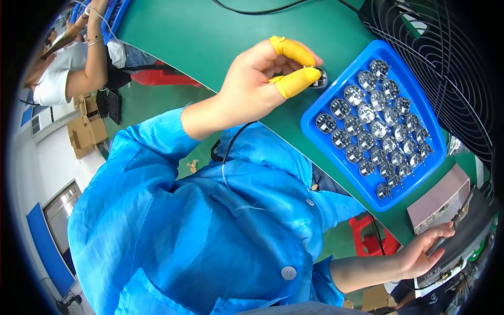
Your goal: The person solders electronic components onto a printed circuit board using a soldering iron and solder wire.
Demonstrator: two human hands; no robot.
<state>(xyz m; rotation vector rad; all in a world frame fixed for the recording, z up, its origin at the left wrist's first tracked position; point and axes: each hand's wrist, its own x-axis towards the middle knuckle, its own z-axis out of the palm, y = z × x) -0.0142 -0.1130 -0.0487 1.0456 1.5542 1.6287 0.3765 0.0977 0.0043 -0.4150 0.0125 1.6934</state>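
Disc (321,77) pinched in your left hand (262,79), capped fingertips (295,81) closed on it, just beside tray (315,107) corner. Right hand (422,252) wraps a dark handle (446,241). Likely mid-transfer; next needs steady seating.

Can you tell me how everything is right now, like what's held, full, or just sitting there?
left hand: pinching a small round part.
small round part: held just above the green table.
blue tray: nearly full of round parts, flat on the table.
right hand: shut on a dark tool handle.
black fan grille: blades can't be seen.
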